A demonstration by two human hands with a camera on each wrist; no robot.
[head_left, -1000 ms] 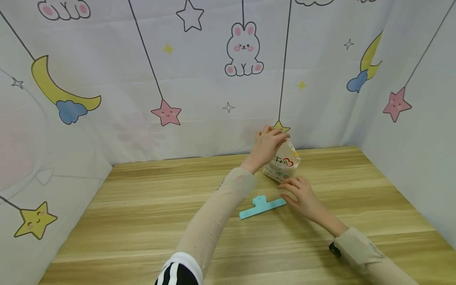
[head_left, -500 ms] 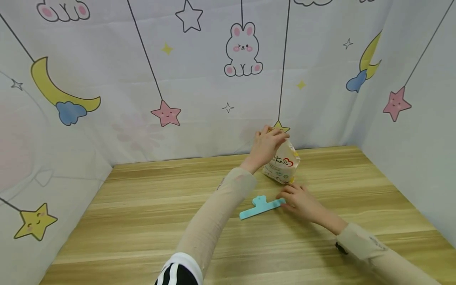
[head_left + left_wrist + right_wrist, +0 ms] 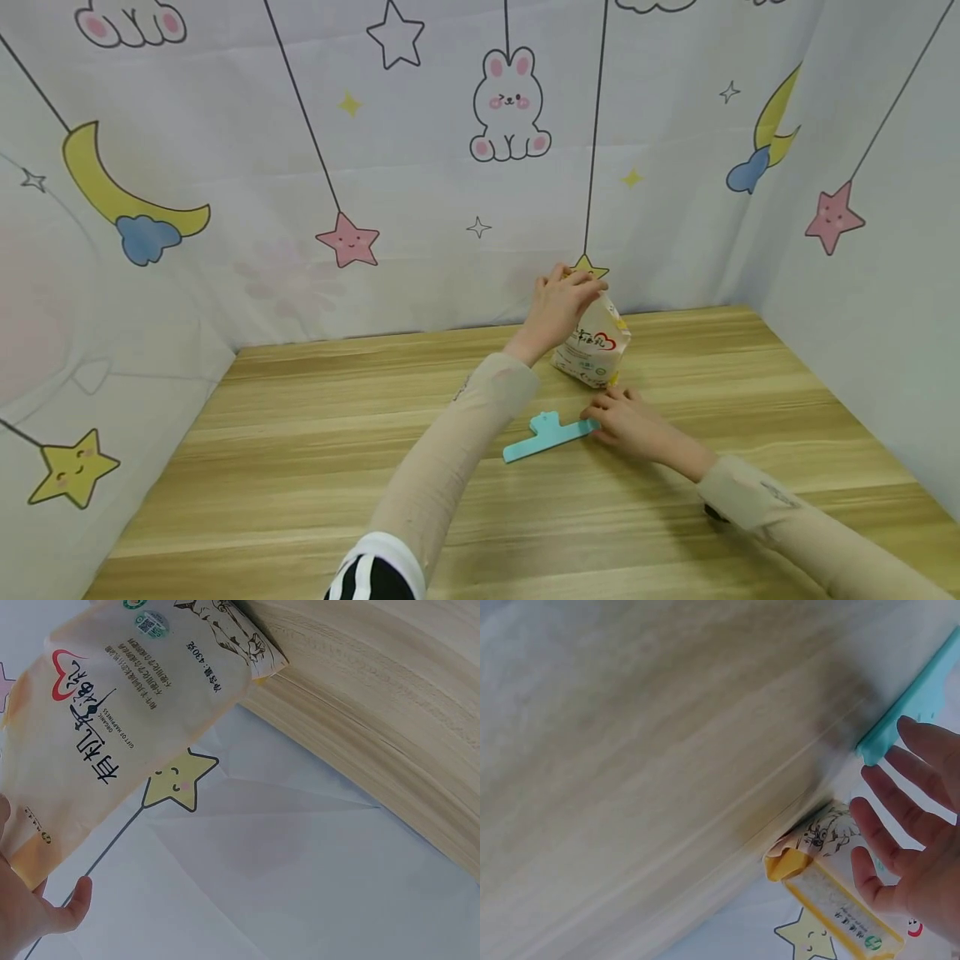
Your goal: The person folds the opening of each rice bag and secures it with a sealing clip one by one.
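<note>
A cream-coloured printed food bag stands upright at the back of the table. My left hand grips its top edge; the left wrist view has the bag's printed front close up, with part of that hand at lower left. On the tabletop in front lies a turquoise bag clip. Loosely bent fingers of my right hand are at the clip's right end. From the right wrist, those fingers look spread beside the clip, without closing round it; whether they touch it I cannot tell.
Wood-grain table extends around both hands. A pale cloth backdrop with printed stars, moons and rabbits rises right behind the bag, with similar cloth at both sides.
My right hand has moved from just below the bag's lower edge slightly down and left to the clip's right end. The left hand stays on the bag.
</note>
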